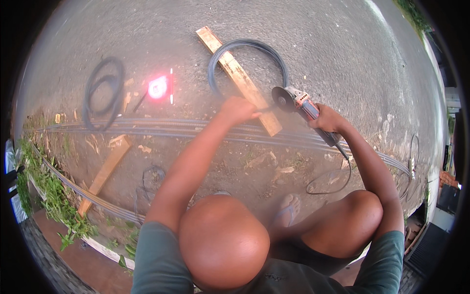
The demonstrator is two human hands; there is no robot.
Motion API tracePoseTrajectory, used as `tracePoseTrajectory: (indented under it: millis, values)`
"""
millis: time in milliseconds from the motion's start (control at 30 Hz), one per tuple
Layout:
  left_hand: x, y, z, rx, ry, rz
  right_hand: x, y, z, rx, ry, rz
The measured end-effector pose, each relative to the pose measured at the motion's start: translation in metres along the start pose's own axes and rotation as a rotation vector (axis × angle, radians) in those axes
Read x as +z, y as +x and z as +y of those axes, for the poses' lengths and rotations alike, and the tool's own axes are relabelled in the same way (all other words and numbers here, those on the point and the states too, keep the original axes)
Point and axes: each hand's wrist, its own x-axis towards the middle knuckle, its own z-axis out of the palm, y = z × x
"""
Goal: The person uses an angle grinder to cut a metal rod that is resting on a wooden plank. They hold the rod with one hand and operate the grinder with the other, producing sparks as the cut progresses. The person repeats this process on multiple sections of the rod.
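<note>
My right hand [328, 120] is wrapped round the body of an angle grinder [307, 107], whose dark cutting disc [281, 99] points left. My left hand [237, 110] is closed on the near side of a coil of dark wire [252, 42], just left of the disc. That coil lies across a wooden plank [249, 90] on the ground. The disc stands close to the wire beside the plank; whether they touch I cannot tell. A power cord [350, 171] runs from the grinder's rear end and loops on the ground.
Long steel rods [171, 128] lie crosswise under the plank. To the left are a second wire coil [88, 93] and a glowing pinkish-red light [157, 87]. Another plank [105, 174] sits near green plants [58, 206]. My sandalled foot [288, 210] is close to the cord.
</note>
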Motion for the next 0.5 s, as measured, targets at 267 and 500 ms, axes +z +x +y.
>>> tracePoseTrajectory:
  millis: [267,500]
  values:
    - [-0.003,-0.001,0.001,0.001,0.015,-0.008,0.001,0.008,-0.005,-0.019,-0.007,0.022]
    - [-0.002,0.007,0.005,0.04,0.02,0.016,-0.004,0.003,-0.003,0.008,0.007,0.03]
